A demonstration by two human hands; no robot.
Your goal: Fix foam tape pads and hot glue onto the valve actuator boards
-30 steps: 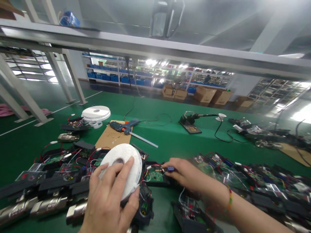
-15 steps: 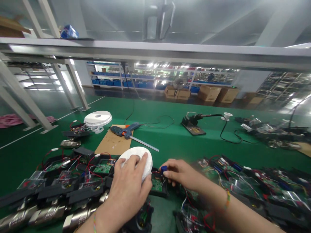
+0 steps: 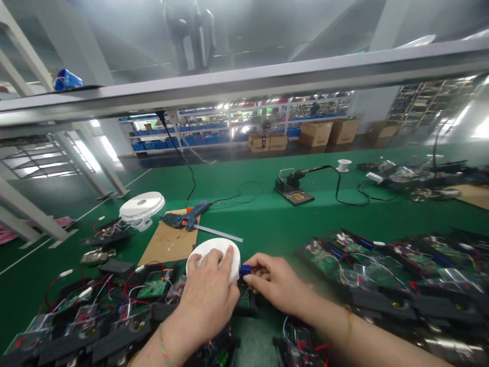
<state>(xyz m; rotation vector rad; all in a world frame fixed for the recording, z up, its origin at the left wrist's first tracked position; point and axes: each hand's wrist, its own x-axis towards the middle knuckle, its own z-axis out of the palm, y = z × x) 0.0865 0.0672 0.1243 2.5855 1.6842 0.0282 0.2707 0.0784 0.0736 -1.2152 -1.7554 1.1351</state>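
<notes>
My left hand grips a white roll of tape, its fingers spread over the top face and the thumb along the near edge. Pinched between thumb and fingertips of my right hand is a small blue block-shaped part, close against the roll's right side. Below both hands lies a black housing with a green circuit board, partly covered by them. Whether the blue part touches the tape cannot be made out.
Rows of black housings with wired green boards lie left and right. Beyond are a glue gun on brown cardboard, a stack of white rolls, a soldering iron stand and a white spool. A shelf beam crosses above.
My right hand has brought the blue part leftward, up to the edge of the tape roll. My left hand stays on the roll. The whole view has tilted and shifted.
</notes>
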